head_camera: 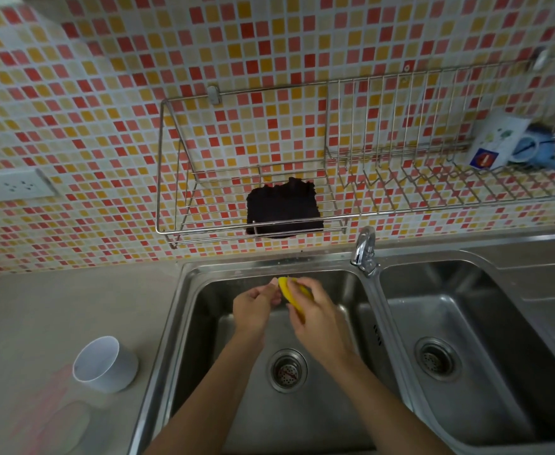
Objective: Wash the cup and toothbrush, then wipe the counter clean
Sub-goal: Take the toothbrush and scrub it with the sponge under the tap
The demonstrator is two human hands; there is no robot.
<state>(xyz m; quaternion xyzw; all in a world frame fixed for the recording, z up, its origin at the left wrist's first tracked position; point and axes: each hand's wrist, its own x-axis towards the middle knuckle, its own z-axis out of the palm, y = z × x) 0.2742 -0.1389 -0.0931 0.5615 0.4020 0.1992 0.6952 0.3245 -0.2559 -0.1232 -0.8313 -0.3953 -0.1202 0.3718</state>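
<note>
A wall of red, orange and cream mosaic tiles (105,93) backs a beige stone tabletop (56,307), into which a stainless steel double sink (167,349) of 2 basins is set. A chrome tap (365,247) stands between the basins, with no water visibly running. Above, a wire wall rack (210,211) carries a black cloth (284,208). Over the left basin the left hand (255,307) and right hand (314,311) meet on a small yellow flexible piece (286,290) (sponge or rag, I cannot tell which). The left hand pinches its upper edge, and the right hand's fingers curl round its lower part. The white round plastic cup (105,364) stands upright on the tabletop just left of the sink rim, apart from both hands. No toothbrush is plainly visible; a blurred pinkish streak (46,405) lies near the cup. The likely trouble is the cup's position: a left forearm swinging back could tip it over. The yellow piece, if wet, might also slip from so light a pinch and drop into the basin below.
</note>
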